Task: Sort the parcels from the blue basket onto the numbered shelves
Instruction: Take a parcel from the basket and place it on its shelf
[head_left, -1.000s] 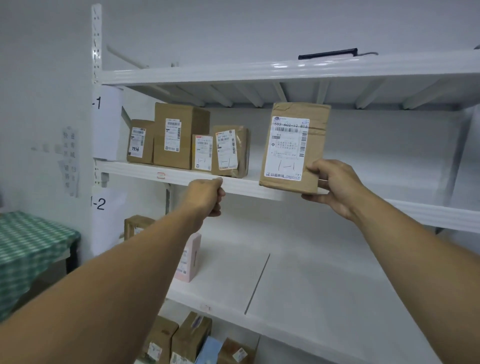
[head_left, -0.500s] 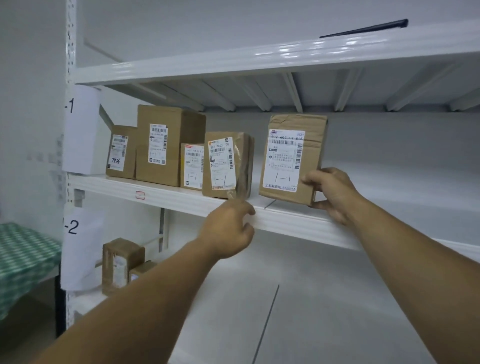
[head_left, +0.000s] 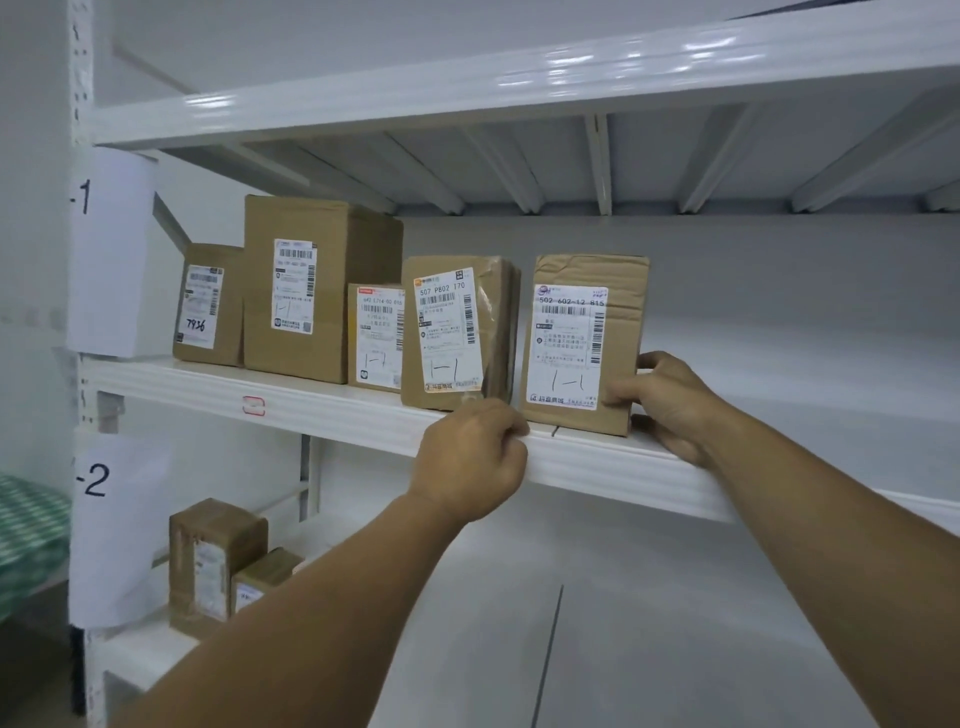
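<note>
A brown cardboard parcel (head_left: 584, 343) with a white label marked "1-1" stands upright on the shelf (head_left: 311, 402) labelled 1. My right hand (head_left: 662, 402) grips its lower right edge, thumb on the front face. My left hand (head_left: 475, 457) is curled at the shelf's front lip, just below the neighbouring parcel (head_left: 457, 332), and holds nothing that I can see. Several more labelled parcels (head_left: 306, 291) stand in a row to the left. The blue basket is out of view.
Paper signs "-1" (head_left: 106, 249) and "-2" (head_left: 111, 525) hang on the left upright. Two small parcels (head_left: 215, 561) sit on the lower shelf at the left. The shelf to the right of the held parcel is bare. A green checked cloth (head_left: 26, 540) shows at the far left.
My right hand has carried the parcel down and set its base on shelf 1 beside the row. My left hand rose to the shelf's front lip. The camera moved closer.
</note>
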